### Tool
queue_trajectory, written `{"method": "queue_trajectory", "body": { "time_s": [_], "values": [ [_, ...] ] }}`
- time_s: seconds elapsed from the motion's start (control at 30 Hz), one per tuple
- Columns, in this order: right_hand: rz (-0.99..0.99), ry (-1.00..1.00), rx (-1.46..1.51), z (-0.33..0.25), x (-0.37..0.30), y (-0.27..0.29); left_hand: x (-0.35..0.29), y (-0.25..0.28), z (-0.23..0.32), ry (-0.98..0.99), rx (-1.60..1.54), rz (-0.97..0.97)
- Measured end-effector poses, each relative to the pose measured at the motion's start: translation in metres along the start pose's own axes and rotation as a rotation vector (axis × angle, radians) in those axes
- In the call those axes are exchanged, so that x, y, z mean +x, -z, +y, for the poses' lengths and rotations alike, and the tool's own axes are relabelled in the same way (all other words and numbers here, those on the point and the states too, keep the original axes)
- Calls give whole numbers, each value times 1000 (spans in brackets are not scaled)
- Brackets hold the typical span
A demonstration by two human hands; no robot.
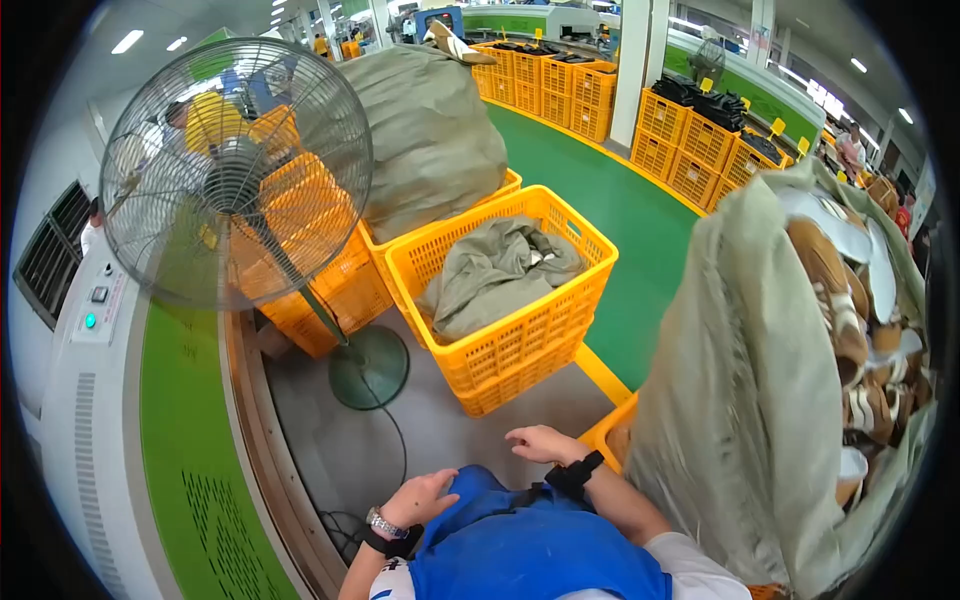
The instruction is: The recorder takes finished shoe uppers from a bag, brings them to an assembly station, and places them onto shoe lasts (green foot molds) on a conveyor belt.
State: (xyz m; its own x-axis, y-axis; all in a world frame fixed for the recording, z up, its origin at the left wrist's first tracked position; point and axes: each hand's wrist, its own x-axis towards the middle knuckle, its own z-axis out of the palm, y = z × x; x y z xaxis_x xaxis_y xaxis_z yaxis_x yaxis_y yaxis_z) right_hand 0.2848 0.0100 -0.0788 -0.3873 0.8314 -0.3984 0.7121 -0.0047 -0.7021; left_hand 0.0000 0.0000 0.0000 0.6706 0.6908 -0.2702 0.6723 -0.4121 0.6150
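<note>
Blue cloth [540, 560] covers our lap, and both our hands are free of any load. Our left hand [425, 497], with a metal watch [384, 523] at its wrist, is by our thigh, seemingly resting on it, though the steep angle makes contact hard to judge; its fingers are released and slightly bent. Our right hand [545, 444], a black strap [574, 474] round its wrist, is held out ahead of our lap, its fingers loosely curled and grasping nothing.

Just beside that arm, on our right, stands a tall grey-green sack [720, 400], its side open on a heap of brown and white shoes [835, 300]. To our left runs a bright green machine panel [190, 400].

Ahead of our hands we see a yellow crate [520, 345] on the grey floor [450, 455], holding a crumpled sack [500, 275]. Left of it are the round green base [369, 367] of a fan and its wire cage [237, 180].

Behind that crate bulges another large sack [425, 140]. Beyond the green walkway [590, 190], stacked yellow crates [700, 150] carry black pieces [705, 103], near a white pillar [640, 70].
</note>
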Motion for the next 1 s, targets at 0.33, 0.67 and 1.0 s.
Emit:
{"method": "queue_trajectory", "body": {
  "time_s": [0.33, 0.67, 1.0],
  "values": [
    [245, -332, 466, 110, 151, 115, 232, 83, -189, 131, 55, -12],
    [795, -888, 1189, 245, 215, 268, 341, 98, -197, 557, -8, 294],
    [383, -803, 1532, 420, 224, 360, 368, 9, -185, 1250, -1, 547]
  ]
}}
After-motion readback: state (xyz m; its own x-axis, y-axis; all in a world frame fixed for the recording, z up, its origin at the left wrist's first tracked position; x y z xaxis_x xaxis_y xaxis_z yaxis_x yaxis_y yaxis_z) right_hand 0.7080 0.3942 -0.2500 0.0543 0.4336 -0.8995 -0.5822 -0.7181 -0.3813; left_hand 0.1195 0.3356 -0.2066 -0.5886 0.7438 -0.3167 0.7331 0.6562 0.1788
